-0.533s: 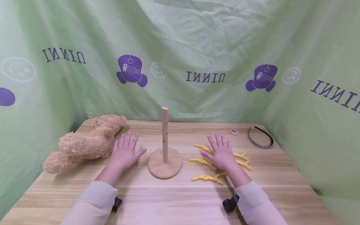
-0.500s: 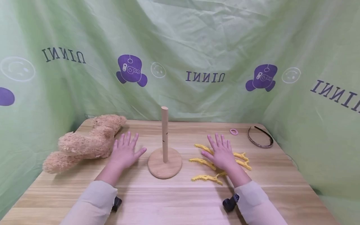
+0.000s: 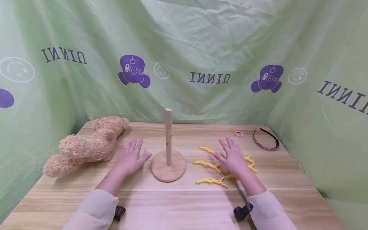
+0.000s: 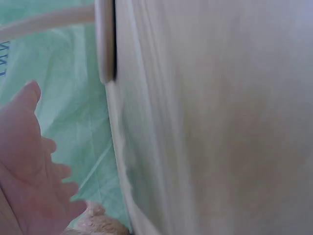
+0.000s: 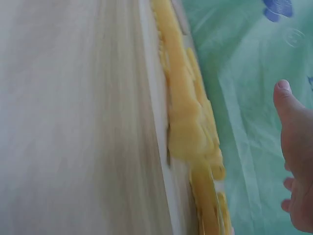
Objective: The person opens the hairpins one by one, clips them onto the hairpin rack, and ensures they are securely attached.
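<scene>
Viewed remotely, I saw the fingers of the left hand [image 3: 128,162] and right hand [image 3: 234,161] extended, thumbs apart, gripping nothing. Since the earlier frame, the right had shifted rightward over the yellow clips [image 3: 211,181] on the table [image 3: 172,207]; the left, slightly toward the upright wooden stand [image 3: 169,156].

Green cloth [image 3: 184,32] hung behind and along both sides of a wood-grained table [image 3: 172,207]. Dark purple lettering [image 3: 210,78] and rounded purple figures [image 3: 267,77] stood upside down on it, with white outlined smiling faces [image 3: 297,76] among them. Near the table's far right corner lay a dark headband [image 3: 267,148], its open end toward the back; a small pink ring [image 3: 239,136] lay just to its left.
</scene>
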The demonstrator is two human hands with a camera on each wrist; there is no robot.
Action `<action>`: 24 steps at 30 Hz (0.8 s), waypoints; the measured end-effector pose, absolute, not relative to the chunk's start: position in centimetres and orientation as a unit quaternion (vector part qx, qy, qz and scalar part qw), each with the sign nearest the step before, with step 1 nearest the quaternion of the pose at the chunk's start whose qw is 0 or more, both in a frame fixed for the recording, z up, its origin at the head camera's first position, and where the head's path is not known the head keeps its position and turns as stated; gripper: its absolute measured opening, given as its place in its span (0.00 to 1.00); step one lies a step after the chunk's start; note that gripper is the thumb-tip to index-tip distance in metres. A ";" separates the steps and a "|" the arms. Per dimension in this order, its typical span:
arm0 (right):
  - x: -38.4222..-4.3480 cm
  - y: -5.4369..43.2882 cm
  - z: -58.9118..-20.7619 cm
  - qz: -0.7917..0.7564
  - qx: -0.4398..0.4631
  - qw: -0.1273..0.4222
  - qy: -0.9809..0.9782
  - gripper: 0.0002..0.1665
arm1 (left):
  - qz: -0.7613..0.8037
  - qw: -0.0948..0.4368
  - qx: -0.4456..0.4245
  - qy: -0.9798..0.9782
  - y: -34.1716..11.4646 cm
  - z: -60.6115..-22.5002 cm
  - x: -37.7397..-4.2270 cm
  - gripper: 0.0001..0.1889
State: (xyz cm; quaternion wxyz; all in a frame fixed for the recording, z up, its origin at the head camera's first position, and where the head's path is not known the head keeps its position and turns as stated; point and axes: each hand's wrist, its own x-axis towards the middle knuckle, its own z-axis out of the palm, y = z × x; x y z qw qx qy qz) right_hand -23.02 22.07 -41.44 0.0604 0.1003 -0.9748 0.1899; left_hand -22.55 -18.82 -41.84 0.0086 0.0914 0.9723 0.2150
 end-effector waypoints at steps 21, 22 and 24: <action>-16.9 31.4 -43.1 0.292 0.039 0.048 -0.955 0.35 | 0.419 0.006 0.093 0.903 -17.0 -46.3 -19.8 0.47; -16.7 31.7 -43.2 0.288 0.040 0.044 -0.956 0.35 | 0.415 0.002 0.093 0.905 -16.9 -46.3 -19.8 0.46; -16.5 32.0 -43.4 0.286 0.044 0.037 -0.957 0.34 | 0.404 -0.006 0.095 0.910 -16.7 -46.5 -19.7 0.46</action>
